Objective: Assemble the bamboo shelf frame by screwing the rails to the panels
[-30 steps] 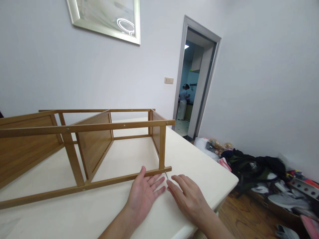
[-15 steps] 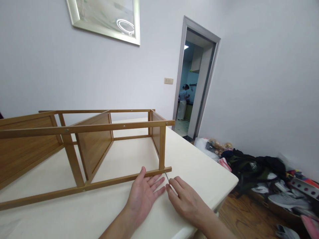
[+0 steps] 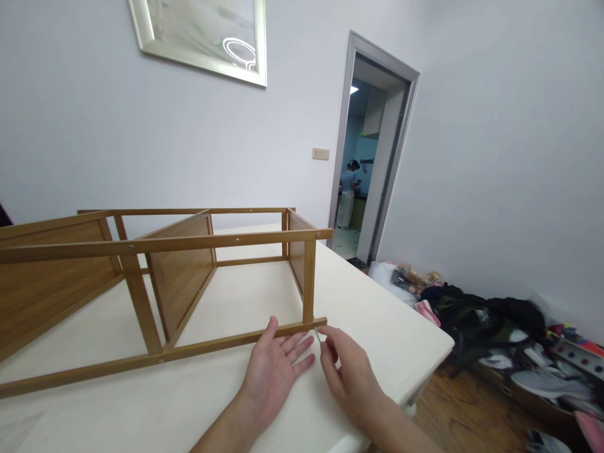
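Note:
A brown wooden shelf frame (image 3: 226, 243) lies on its side on the white table (image 3: 377, 302). My left hand (image 3: 276, 371) is open, palm up, with its fingers spread beside the lower rail near its right end. Whether those fingertips touch the wood, I cannot tell. In the fingers of my right hand (image 3: 352, 371) is a thin metal hex key (image 3: 318, 335), only partly visible. Its far tip meets the lower rail below the end upright (image 3: 309, 280). My right index finger reaches up close to the rail's end.
Bags, clothes and shoes (image 3: 500, 327) are piled on the floor along the right wall. Beyond the table's far side is a doorway (image 3: 363, 157), with a person (image 3: 346, 195) standing in the room behind it. A framed picture (image 3: 202, 38) hangs on the wall.
My right hand has shifted slightly, its index finger now stretched up toward the rail's end around the hex key. My left hand and the shelf frame keep nearly the same place.

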`<state>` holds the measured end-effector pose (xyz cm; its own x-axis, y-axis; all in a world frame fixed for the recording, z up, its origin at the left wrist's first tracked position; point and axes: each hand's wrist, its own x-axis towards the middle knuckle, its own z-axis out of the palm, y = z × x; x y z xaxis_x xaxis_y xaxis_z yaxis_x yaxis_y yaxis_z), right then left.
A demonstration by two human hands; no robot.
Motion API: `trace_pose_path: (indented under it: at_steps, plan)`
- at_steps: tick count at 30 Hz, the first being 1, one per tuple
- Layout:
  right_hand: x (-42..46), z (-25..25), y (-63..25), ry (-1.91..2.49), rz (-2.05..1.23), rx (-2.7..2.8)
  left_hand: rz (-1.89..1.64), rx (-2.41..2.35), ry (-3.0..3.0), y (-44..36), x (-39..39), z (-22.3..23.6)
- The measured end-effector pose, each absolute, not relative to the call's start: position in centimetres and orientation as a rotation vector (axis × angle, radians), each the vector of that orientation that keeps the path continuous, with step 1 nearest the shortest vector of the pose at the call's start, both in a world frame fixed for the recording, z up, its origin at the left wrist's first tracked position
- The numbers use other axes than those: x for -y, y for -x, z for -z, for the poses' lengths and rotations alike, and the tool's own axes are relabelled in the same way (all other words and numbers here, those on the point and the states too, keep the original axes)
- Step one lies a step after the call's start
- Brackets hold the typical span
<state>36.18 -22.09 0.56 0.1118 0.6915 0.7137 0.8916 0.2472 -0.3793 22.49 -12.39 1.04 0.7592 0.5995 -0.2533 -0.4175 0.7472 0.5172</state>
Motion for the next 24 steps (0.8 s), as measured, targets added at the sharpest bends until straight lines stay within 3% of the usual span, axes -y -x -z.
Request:
trace_pose_path:
  at_steps: [4, 8, 16, 19, 24]
  plan:
    - [22.0, -0.6, -35.6, 1.513, -0.303, 1.177, -0.577, -0.437, -0.437, -22.5, 12.3, -0.8]
    - [22.0, -1.1, -35.3, 1.254, -0.697, 0.819, -0.583, -0.449, -0.424, -22.5, 12.3, -0.8]
    - [22.0, -0.3, -35.7, 0.977, -1.071, 0.495, -0.591, -0.445, -0.399, -22.6, 12.5, -1.4]
    - [22.4, 0.2, -35.8, 1.1, -0.942, 0.615, -0.583, -0.451, -0.4, -22.6, 12.5, -1.3]
    - [23.4, 1.0, -35.4, 1.533, -0.055, 1.177, -0.58, -0.464, -0.393, -22.5, 12.5, -1.1]
